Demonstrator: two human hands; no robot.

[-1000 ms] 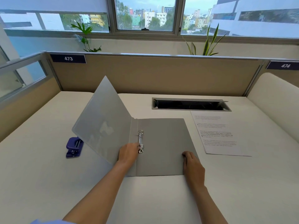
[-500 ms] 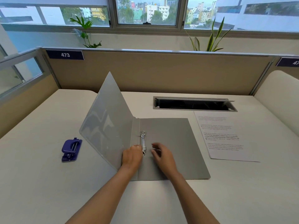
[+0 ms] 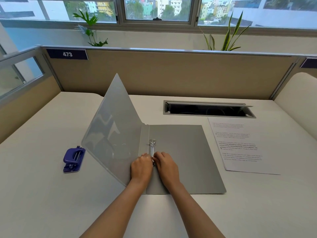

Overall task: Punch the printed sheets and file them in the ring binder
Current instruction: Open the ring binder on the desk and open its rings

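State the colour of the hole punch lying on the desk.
Purple; the hole punch shows best in the head view.

Left grip, right grip close beside, palms down, fingers curled

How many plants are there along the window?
2. A leafy plant sits at the left, behind the partition near the 473 label; a spiky plant at the right. Their pots are hidden behind the partition.
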